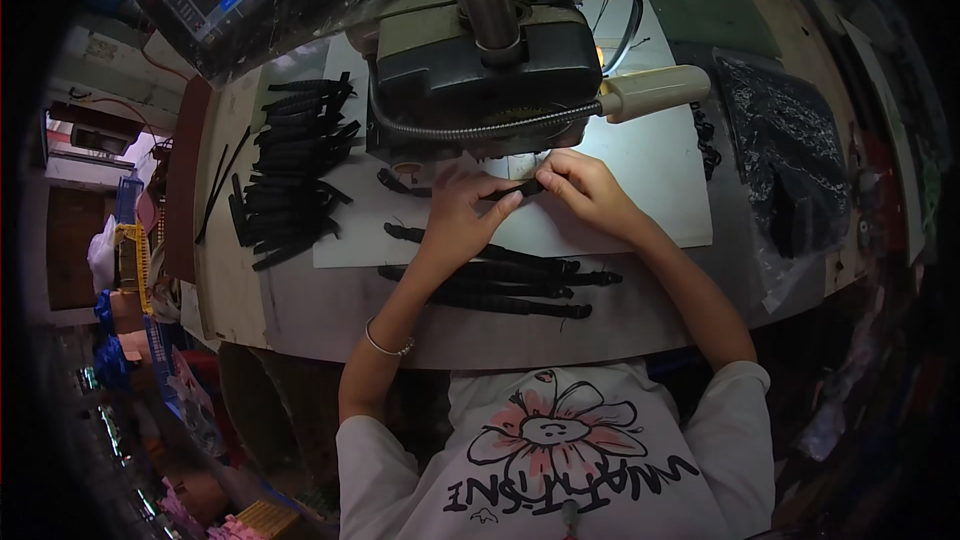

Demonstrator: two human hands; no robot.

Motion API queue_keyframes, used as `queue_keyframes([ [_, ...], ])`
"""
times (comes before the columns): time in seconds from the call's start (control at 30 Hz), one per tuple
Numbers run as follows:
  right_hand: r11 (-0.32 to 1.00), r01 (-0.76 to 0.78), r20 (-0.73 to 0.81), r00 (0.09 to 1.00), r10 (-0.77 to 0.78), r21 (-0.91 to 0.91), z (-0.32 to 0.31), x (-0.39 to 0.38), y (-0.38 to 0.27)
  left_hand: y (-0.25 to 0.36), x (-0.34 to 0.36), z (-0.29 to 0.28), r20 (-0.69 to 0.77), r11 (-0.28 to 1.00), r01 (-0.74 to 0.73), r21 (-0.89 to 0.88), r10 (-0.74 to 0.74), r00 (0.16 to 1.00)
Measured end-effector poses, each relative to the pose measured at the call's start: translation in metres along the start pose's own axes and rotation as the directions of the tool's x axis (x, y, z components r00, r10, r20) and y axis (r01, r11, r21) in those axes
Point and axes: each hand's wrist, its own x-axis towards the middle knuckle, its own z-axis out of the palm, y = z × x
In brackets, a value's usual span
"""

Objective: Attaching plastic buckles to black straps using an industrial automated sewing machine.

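Note:
My left hand point(465, 210) and my right hand point(575, 188) are both closed on a black fabric strap point(515, 190) just below the head of a sewing machine point(480, 60). The strap's left part trails out at the left, partly hidden behind my left hand. Several finished-looking or loose black straps point(500, 290) lie side by side across the table below my hands. A white board point(670, 220) lies under the machine, lit by a lamp.
A heap of black strips point(295, 170) lies at the left. A clear bag with black material point(780, 170) is at the right. A screen point(240, 0) stands upper left, with plastic crates point(135, 260) beyond the table's left side. A cream handle-like fitting point(660, 90) juts from the machine.

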Motion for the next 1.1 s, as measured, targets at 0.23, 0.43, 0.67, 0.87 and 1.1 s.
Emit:
queue_keyframes([
  [0.23,0.999,-0.023,0.036,0.999,0.024,-0.033,0.017,-0.012,-0.012,-0.007,-0.019,-0.016,0.038,0.979,-0.036,0.201,0.029,0.999],
  [0.43,0.948,0.229,0.115,0.971,-0.208,-0.222,0.016,-0.041,-0.019,-0.024,-0.062,-0.012,0.014,0.968,-0.2,0.15,0.2,0.98],
  [0.67,0.966,-0.203,0.037,0.979,0.199,0.161,0.023,-0.041,-0.022,-0.011,-0.049,0.004,-0.003,0.988,-0.155,-0.007,0.155,0.988],
  [0.87,0.942,-0.172,-0.2,0.951,0.235,0.288,0.037,-0.021,-0.024,0.004,-0.03,-0.012,0.038,0.997,0.034,-0.076,-0.031,0.999],
  [1.1,0.844,0.13,-0.226,0.932,-0.283,-0.521,0.037,-0.026,-0.027,0.011,-0.024,-0.002,-0.032,0.998,0.027,-0.052,-0.029,0.999],
])
